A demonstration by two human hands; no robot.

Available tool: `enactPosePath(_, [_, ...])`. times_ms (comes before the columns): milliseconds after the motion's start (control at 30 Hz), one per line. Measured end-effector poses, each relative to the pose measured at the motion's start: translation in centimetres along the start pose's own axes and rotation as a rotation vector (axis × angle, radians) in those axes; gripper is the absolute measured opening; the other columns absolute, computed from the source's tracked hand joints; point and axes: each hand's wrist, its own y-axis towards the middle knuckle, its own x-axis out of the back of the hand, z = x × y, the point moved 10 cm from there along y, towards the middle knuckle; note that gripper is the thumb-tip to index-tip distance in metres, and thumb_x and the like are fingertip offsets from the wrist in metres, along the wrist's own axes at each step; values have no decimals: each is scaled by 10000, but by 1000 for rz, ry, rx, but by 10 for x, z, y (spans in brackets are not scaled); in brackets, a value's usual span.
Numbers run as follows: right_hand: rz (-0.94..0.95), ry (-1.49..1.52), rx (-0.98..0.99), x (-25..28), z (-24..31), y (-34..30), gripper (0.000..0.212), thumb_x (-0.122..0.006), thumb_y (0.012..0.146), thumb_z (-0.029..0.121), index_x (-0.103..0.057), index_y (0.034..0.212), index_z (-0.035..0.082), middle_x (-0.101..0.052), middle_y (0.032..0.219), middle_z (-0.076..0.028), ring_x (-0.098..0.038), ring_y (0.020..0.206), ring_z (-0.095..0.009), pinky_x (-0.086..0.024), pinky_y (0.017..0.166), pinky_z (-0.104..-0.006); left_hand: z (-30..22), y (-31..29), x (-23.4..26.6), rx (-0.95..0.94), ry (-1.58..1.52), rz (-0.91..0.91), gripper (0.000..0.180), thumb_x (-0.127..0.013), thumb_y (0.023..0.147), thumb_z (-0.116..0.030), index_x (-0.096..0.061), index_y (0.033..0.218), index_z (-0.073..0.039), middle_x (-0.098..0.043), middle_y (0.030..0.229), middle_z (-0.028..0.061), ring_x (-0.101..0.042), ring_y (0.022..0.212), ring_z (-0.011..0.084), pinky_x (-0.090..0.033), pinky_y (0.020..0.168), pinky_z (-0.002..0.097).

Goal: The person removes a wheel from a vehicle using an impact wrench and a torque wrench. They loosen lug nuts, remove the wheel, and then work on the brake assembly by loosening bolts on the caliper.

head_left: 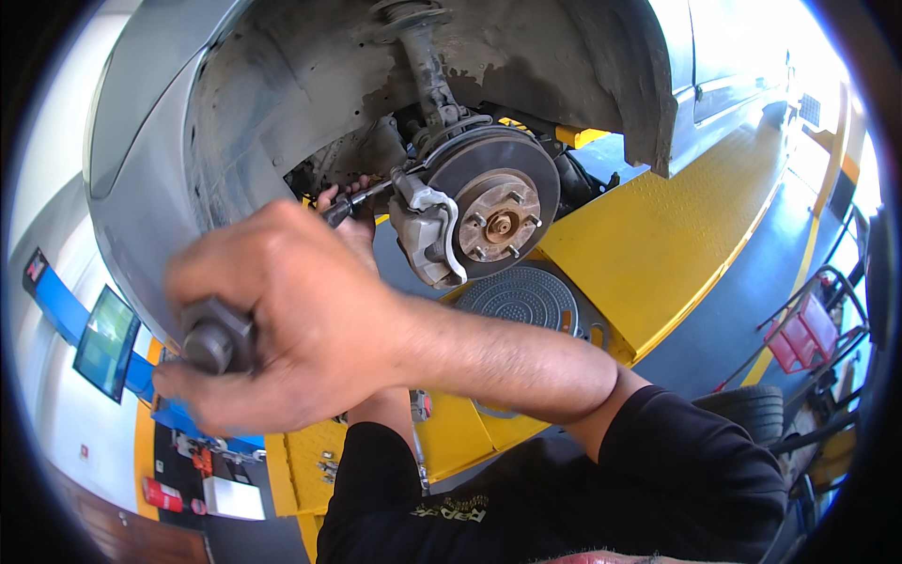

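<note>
In the foreground my right hand (pixel 282 320), slightly blurred, is closed around a dark tool (pixel 218 338). Only its hex-shaped, round-tipped end shows, so its kind is unclear. Beyond it, my left hand (pixel 357 232) holds a screwdriver-like tool (pixel 337 211) with a black handle and metal shaft. That shaft reaches to the brake caliper (pixel 423 226), where its tip is hard to see. My right hand and forearm hide part of my left hand and arm. The caliper straddles the brake disc (pixel 550 183), whose rusty hub (pixel 502 225) has several bare studs.
A grey car's fender (pixel 141 169) and wheel arch surround the brake. Below are a yellow lift platform (pixel 667 235) and a round grey turntable (pixel 521 299). A tyre (pixel 747 409) lies at right; a screen (pixel 106 343) and red extinguisher (pixel 163 494) stand at left.
</note>
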Motion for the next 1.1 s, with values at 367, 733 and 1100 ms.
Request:
enactPosePath(367, [-71, -65, 107, 1, 4, -23, 365, -798, 582, 343, -603, 685, 53, -595, 648, -113, -641, 663, -359, -485, 629, -467, -10, -9, -17, -92, 125, 68, 94, -569, 708, -109, -491, 686, -61, -558, 709, 118, -614, 727, 273, -524, 1109, 549])
enactPosePath(733, [-39, -31, 194, -9, 15, -113, 355, -802, 515, 369, -630, 657, 94, -584, 661, -51, -617, 681, -287, -439, 649, -427, -8, 7, -15, -14, 164, 266, 131, -549, 725, -144, -575, 708, -16, -647, 759, 160, -707, 1023, 390, -486, 1149, 511])
enactPosePath(1100, [-67, -20, 350, -9, 24, -123, 182, -678, 741, 212, -557, 724, 76, -545, 688, -39, -591, 597, -254, -385, 537, -380, -5, -3, -15, -59, 99, 204, 88, -553, 718, -117, -555, 695, -32, -596, 721, 104, -658, 764, 265, -522, 1114, 552])
